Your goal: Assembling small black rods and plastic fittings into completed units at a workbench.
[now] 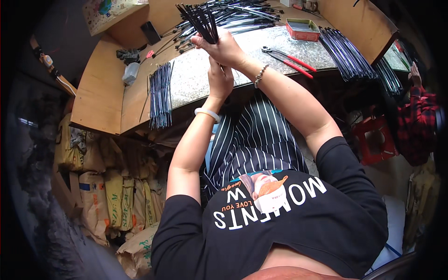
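Right hand closed round black rods, gripping low, so the tops fan out | left hand right beneath, fingers up, can't tell if it's pinching any | loose pile beyond both hands | red-handled pliers to their right on the tabletop, handles facing back, presumably for easy reach

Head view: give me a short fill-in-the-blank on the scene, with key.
1. The bundle of rods gripped by the right hand is coloured ____.
2. The bangle around the wrist of the left hand is coloured ____.
3. The handles of the pliers are coloured ____.
4. In the picture, the phone is to the ____ of the pliers.

Missing words: black; white; red; left.
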The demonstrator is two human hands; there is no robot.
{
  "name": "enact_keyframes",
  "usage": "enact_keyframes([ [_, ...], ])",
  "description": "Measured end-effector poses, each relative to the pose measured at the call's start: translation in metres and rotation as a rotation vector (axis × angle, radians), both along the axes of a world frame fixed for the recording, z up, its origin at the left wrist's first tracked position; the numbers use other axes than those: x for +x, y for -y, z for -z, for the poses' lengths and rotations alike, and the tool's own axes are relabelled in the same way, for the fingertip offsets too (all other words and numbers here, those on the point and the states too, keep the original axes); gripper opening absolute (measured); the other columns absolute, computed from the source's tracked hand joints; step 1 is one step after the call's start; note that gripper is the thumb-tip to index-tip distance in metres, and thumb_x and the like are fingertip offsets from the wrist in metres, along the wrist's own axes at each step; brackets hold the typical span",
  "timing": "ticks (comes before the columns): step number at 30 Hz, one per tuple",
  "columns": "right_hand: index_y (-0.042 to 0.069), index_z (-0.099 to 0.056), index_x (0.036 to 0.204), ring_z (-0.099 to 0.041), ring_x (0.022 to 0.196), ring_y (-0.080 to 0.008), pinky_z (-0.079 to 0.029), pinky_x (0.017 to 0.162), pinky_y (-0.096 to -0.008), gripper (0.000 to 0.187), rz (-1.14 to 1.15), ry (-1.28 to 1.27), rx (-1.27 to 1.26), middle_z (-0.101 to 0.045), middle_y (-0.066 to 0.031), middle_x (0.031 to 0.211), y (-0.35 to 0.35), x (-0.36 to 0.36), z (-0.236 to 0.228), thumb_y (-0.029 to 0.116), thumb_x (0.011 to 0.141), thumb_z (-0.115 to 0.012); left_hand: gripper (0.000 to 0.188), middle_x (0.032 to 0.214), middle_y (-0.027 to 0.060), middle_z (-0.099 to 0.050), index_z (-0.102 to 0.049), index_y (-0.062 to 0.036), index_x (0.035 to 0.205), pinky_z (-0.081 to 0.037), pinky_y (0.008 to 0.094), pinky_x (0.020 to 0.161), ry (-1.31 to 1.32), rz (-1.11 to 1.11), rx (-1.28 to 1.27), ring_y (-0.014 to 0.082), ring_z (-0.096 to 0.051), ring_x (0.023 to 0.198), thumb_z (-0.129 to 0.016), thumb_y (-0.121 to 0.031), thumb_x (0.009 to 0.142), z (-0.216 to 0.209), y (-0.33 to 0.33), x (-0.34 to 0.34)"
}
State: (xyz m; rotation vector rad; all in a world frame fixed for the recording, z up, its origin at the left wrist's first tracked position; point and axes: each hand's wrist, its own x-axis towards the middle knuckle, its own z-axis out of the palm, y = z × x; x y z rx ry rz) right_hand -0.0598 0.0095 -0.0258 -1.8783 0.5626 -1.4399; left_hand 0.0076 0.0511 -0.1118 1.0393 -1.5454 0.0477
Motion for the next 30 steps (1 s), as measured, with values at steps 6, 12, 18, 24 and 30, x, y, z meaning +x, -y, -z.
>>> enact_keyframes([
  [6, 0.001, -0.061, 0.069, -0.055, 0.051, -0.0081, -0.047, 0.05, -0.0295, 0.041, -0.033, 0.053, 0.171, -0.059, -0.0059, 0.063, 0.002, -0.006, -0.015, 0.037, 0.087, -0.061, 0.022, 0.077, 0.0103, -0.06, -0.046, 0.0, 0.106, -0.048, 0.0324, 0.062, -0.21, 0.101, 0.258, 0.0212, -0.06, 0.067, -0.05, -0.017, 0.093, 0.036, -0.026, -0.001],
  [12, -0.002, -0.064, 0.087, -0.059, 0.063, -0.0148, -0.05, 0.061, -0.0312, 0.045, 0.064, 0.06, 0.392, -0.062, -0.0104, 0.072, 0.04, 0.002, 0.006, 0.043, 0.083, -0.065, 0.022, 0.068, -0.0001, -0.05, -0.049, -0.0028, 0.098, -0.041, 0.0246, 0.054, -0.592, 0.447, 0.729, 0.0087, -0.048, 0.057, -0.045, -0.024, 0.097, 0.052, -0.061, 0.0],
  [18, 0.004, -0.052, 0.123, -0.048, 0.112, -0.0298, -0.038, 0.096, -0.048, 0.063, 0.56, -0.852, -0.061, -0.056, -0.0191, 0.114, 0.073, -0.048, 0.092, 0.048, 0.079, -0.063, 0.028, 0.062, -0.0046, -0.04, -0.051, -0.0058, 0.093, -0.037, 0.0228, 0.051, -1.197, 0.56, 1.149, 0.0068, -0.039, 0.053, -0.039, -0.031, 0.099, 0.04, -0.08, 0.008],
  [24, 0.014, -0.053, 0.123, -0.04, 0.117, -0.0348, -0.038, 0.095, -0.0486, 0.062, 0.781, -1.189, 0.005, -0.05, -0.018, 0.121, 0.049, -0.162, 0.11, 0.056, 0.078, -0.061, 0.03, 0.064, -0.0038, -0.043, -0.051, -0.0061, 0.094, -0.037, 0.0222, 0.052, -1.083, 0.552, 1.261, 0.0069, -0.041, 0.054, -0.039, -0.033, 0.098, 0.044, -0.085, 0.028],
  [30, 0.009, -0.061, 0.107, -0.053, 0.096, -0.0268, -0.045, 0.081, -0.0363, 0.041, 1.038, -0.926, -0.368, -0.061, -0.0119, 0.1, 0.038, -0.196, 0.113, 0.041, 0.081, -0.065, 0.036, 0.075, 0.0003, -0.057, -0.054, -0.0051, 0.104, -0.047, 0.0246, 0.06, -0.881, 0.429, 1.298, 0.0103, -0.055, 0.064, -0.039, -0.038, 0.098, 0.038, -0.095, 0.028],
])
